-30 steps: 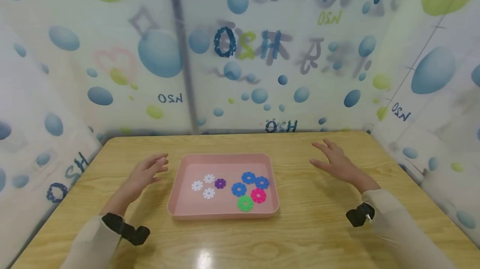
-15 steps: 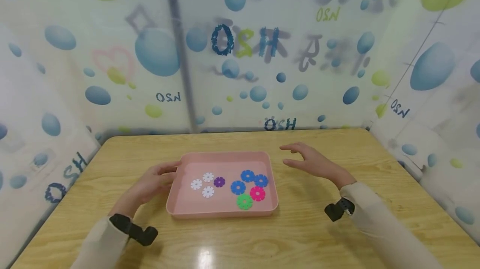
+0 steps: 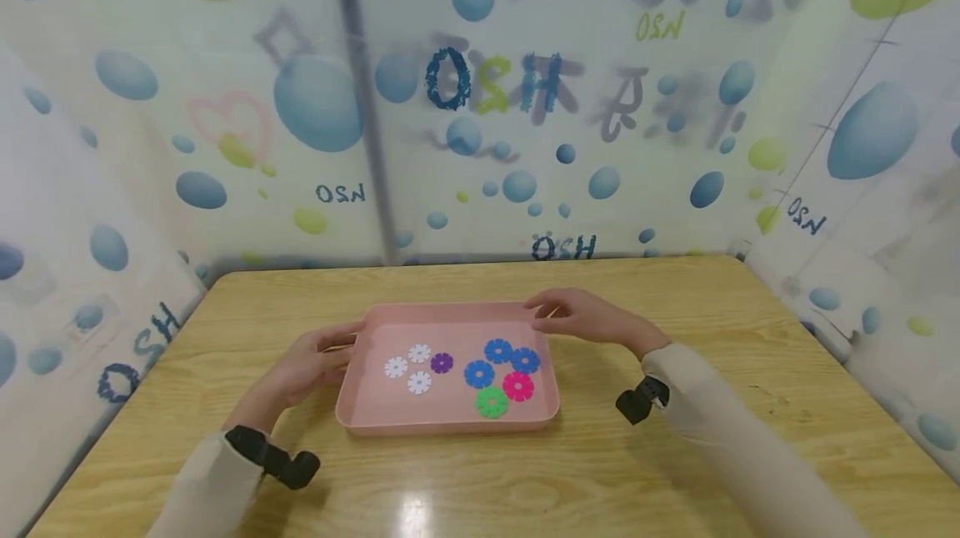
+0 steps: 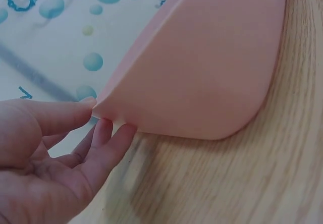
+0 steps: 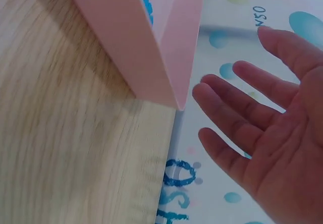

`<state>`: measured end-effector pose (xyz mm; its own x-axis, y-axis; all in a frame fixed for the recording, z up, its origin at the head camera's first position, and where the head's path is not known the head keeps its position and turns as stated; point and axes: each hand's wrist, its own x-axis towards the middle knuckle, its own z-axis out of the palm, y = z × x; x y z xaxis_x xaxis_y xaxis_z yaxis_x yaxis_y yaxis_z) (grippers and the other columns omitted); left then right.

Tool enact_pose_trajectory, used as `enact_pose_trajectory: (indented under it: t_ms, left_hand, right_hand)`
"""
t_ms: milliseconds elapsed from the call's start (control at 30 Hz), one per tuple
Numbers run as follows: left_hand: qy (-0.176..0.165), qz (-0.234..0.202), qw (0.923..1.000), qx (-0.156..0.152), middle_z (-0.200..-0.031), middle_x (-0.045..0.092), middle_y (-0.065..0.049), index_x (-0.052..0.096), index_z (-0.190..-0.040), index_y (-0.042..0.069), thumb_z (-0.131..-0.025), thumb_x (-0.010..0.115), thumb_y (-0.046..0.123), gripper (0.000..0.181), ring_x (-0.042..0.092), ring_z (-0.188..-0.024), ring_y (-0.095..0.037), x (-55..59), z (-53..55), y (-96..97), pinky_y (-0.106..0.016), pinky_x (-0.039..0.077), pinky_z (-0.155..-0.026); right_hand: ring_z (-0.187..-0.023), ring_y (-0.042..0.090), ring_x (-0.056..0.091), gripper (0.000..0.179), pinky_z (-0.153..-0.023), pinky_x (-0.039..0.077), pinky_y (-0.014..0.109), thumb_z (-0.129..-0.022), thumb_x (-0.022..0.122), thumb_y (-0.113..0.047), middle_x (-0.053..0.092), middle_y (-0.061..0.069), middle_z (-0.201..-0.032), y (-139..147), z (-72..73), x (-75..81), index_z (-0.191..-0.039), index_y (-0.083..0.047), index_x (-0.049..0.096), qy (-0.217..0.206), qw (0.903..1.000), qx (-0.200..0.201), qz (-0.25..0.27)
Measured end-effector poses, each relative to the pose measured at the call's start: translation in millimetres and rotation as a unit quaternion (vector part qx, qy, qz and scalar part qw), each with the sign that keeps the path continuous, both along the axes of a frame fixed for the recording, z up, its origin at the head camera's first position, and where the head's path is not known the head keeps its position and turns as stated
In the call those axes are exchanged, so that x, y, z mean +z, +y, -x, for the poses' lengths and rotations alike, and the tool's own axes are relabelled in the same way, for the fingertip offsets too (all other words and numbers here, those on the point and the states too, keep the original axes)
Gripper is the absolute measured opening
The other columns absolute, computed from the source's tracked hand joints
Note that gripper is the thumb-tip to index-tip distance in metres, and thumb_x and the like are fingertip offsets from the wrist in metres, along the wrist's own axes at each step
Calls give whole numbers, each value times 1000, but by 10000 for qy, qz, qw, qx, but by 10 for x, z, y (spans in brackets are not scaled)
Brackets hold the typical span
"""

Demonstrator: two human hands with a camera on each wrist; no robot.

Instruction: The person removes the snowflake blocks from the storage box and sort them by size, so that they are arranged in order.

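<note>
A pink tray (image 3: 442, 419) lies on the table and holds several small notched discs. White discs (image 3: 419, 383) and a purple disc (image 3: 442, 363) are on its left side. Blue discs (image 3: 479, 374), a pink disc (image 3: 518, 386) and a green disc (image 3: 492, 402) sit to the right. At the far left corner, my left hand (image 3: 311, 364) pinches the tray's rim, thumb on the edge and fingers against the outer wall (image 4: 202, 67). My right hand (image 3: 588, 317) hovers at the far right corner; the right wrist view shows its fingers (image 5: 237, 118) spread, slightly apart from the tray.
The wooden table (image 3: 645, 471) surrounds the tray on all sides. Behind it and along both sides hang curtains (image 3: 480, 188) printed with blue and green dots. A dark wrist camera (image 3: 272, 456) is strapped to each forearm.
My left hand has moved right from beside the tray onto its far left corner. My right hand has travelled left across the table to the far right corner. The tray stays in place.
</note>
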<state>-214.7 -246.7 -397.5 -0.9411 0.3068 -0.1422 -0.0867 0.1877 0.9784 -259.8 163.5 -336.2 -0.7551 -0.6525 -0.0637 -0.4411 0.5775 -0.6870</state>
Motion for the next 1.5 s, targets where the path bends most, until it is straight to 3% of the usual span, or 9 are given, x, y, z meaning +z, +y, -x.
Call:
enact_pose_trajectory:
  t_ms: [300,633,767,1000,1267,1500]
  left_hand:
    - [-60,-183,9998,-64,-139,27,-32,24,-142,-4,-95,45,3,52,45,-118,-38,-43,36,-21,-40,47,-89]
    - [-119,-247,9996,-12,-139,27,-32,24,-142,-3,-96,45,5,52,48,-117,-34,-34,38,-48,-37,47,-89]
    - [-155,-298,9994,-30,-140,27,-31,25,-142,-3,-96,45,4,51,47,-117,-33,-25,38,-49,-36,46,-90]
    - [-261,-272,9993,-75,-141,26,-30,24,-143,0,-97,45,6,52,45,-119,-34,-14,25,-61,-37,45,-91]
    - [-359,-206,9991,4,-142,26,-28,26,-144,2,-96,45,4,51,45,-120,-34,-11,23,-56,-37,45,-91]
    - [-370,-156,9992,31,-141,26,-29,26,-143,0,-96,43,3,50,44,-120,-35,-5,44,-58,-37,45,-91]
  right_hand:
    - [-112,23,51,49,-92,44,42,-91,56,-32,55,12,-124,-349,189,22,-133,-6,49,-675,9940,720,-470]
    - [-98,13,54,36,-86,45,31,-88,61,-25,60,-3,-106,-780,338,8,-120,-8,60,-920,9831,1126,-1116]
    - [-97,13,53,30,-86,44,33,-86,64,-26,59,-5,-102,-885,376,-32,-113,-14,63,-960,9784,1027,-1517]
    - [-97,17,48,29,-88,40,38,-79,72,-24,55,-1,-101,-1007,346,-130,-105,-18,61,-1626,9695,727,-1686]
    - [-87,14,51,27,-78,46,27,-75,77,-21,59,-2,-94,-1082,329,-201,-98,-20,64,-1104,9676,965,-2057]
    - [-86,13,52,28,-76,46,27,-71,80,-24,58,-5,-89,-1127,346,-256,-93,-25,62,-663,9618,1076,-2430]
